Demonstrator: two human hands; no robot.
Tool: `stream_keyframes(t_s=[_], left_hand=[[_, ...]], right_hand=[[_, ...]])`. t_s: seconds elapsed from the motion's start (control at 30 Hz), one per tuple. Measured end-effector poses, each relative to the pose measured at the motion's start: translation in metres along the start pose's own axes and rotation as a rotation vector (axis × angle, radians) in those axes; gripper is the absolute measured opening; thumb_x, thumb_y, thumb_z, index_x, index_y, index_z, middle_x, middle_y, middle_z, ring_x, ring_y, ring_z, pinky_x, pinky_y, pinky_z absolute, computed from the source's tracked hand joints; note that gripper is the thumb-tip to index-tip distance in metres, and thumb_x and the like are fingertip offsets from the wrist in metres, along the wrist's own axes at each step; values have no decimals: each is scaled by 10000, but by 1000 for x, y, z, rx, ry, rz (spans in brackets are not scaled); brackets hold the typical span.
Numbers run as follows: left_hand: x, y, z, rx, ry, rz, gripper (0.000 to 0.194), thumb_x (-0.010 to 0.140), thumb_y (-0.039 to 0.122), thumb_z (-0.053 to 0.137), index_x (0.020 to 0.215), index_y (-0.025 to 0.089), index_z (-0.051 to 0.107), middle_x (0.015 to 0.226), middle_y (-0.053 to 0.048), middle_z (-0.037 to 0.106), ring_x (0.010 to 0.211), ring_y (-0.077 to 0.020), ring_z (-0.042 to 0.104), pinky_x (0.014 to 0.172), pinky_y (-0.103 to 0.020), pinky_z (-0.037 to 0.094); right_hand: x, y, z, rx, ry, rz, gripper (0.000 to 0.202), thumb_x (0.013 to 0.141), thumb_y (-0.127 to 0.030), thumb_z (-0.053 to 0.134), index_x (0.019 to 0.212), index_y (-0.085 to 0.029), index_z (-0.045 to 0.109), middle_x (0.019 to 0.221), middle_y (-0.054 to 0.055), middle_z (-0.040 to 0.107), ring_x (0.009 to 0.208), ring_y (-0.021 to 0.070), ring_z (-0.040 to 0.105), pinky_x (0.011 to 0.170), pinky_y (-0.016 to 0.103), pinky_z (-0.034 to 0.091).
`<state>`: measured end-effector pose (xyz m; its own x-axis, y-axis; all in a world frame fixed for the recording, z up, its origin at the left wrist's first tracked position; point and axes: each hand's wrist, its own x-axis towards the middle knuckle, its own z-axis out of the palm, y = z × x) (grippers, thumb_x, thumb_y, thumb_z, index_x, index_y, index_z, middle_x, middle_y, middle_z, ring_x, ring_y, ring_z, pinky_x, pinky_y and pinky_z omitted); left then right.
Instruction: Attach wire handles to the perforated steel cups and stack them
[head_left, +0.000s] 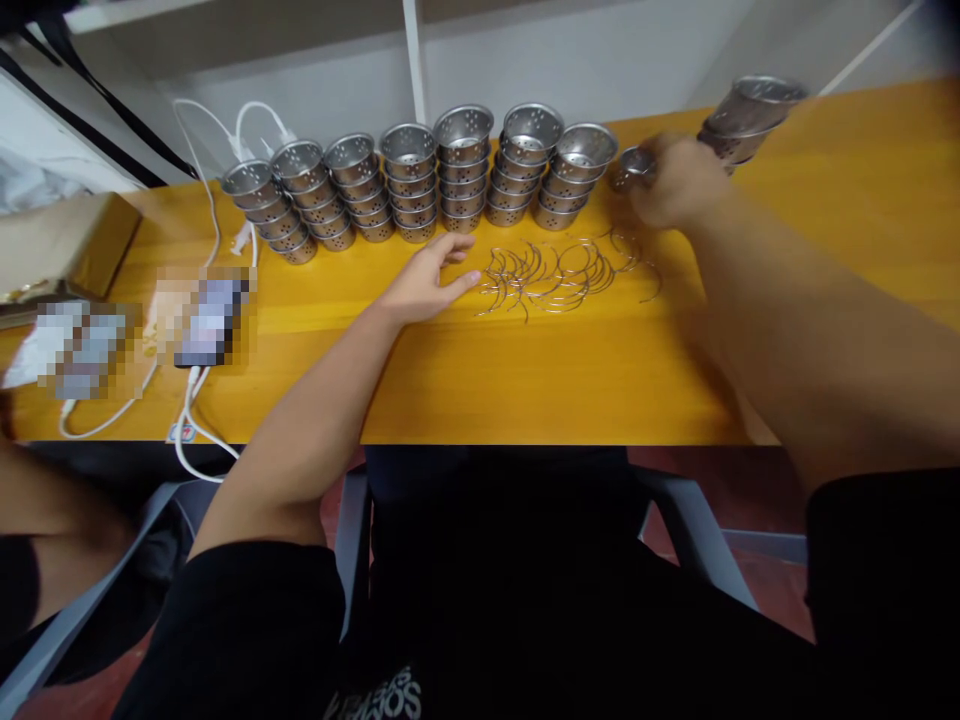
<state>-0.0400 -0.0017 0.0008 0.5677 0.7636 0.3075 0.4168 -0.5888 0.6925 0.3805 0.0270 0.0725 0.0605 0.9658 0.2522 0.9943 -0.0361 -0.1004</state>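
My left hand (435,280) rests beside a loose pile of thin curved metal wires (555,275), fingers apart and nothing held. Farther right, my right hand (679,180) is blurred by motion. A small metal cup (634,168) shows at its left side; whether the fingers grip it is unclear. Just beyond that hand, tilted perforated metal cups (750,110) are nested together. Several stacks of perforated metal cups (463,170) stand in a row behind the wires.
Plugged-in phones (212,320) lie on the wooden table (480,390) at the left, with white cables around them. A cardboard box (67,240) sits at the far left. Another person's arm (60,510) shows at the lower left.
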Motion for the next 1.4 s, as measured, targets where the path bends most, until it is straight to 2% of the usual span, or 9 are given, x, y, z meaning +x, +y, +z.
stream_keyframes(t_s=[0.3,0.47,0.6,0.67,0.77,0.83,0.97,1.13,1.4], left_hand=[[2,-3,2,-3,-4,-2,726,1111,522,826,1729,173,673,1786,-243,784,1605,-390,830,1437,-573,679],[1,-1,1,-7,2,5,743,1117,571,832,1730,183,675,1789,-247,779,1612,-408,818,1442,-607,666],[0,-2,1,6,9,-10,789,1118,662,865,1752,233,670,1820,-231,764,1630,-415,809,1455,-619,653],[0,-3,2,-3,10,-4,870,1108,705,895,1809,264,626,1867,-233,731,1648,-424,799,1457,-636,650],[1,-2,4,-29,3,18,1115,1065,743,974,1962,332,455,2000,-226,600,1697,-447,769,1453,-663,654],[2,0,4,-26,13,40,1256,1027,758,1030,2015,362,363,2073,-209,498,1783,-474,707,1483,-683,633],[5,4,2,50,61,99,1226,1006,829,1037,1962,321,461,2019,-195,557,1927,-504,546,1617,-686,488],[6,9,-1,48,72,94,1041,1057,797,948,1882,297,556,1947,-197,643,1848,-492,627,1550,-650,584],[6,9,-2,60,39,144,1028,1054,811,928,1855,262,592,1932,-215,663,1820,-490,642,1562,-643,560]], right_hand=[[-19,-19,-12,48,-4,191,342,1249,-85,858,1565,-111,989,1521,290,924,1247,347,884,936,442,536],[-21,-14,-32,266,323,115,326,1242,-44,781,1516,-120,939,1545,235,914,1453,360,874,1233,463,651],[-38,-39,-39,608,503,-73,165,1153,-138,834,1220,-277,893,1305,153,932,1175,364,904,985,485,725],[-54,-65,-34,747,427,-212,92,1163,-359,884,1214,-285,866,1230,153,923,1069,371,868,923,512,719],[-78,-106,-17,921,178,-333,522,1125,-812,918,1135,-301,811,1094,139,909,948,387,856,888,572,747],[-89,-126,-2,946,74,-429,656,1119,-966,841,1145,-311,822,1086,134,904,949,401,849,891,609,763],[-99,-142,22,885,-31,-562,622,1211,-936,753,1347,-344,884,1198,129,882,1042,413,842,1018,662,767],[-100,-141,29,830,14,-631,583,1227,-789,817,1624,-362,846,1503,163,825,1270,466,828,1182,701,734],[-95,-129,34,735,-45,-769,437,1248,-689,813,1519,-351,870,1555,167,744,1419,478,736,1296,713,677]])
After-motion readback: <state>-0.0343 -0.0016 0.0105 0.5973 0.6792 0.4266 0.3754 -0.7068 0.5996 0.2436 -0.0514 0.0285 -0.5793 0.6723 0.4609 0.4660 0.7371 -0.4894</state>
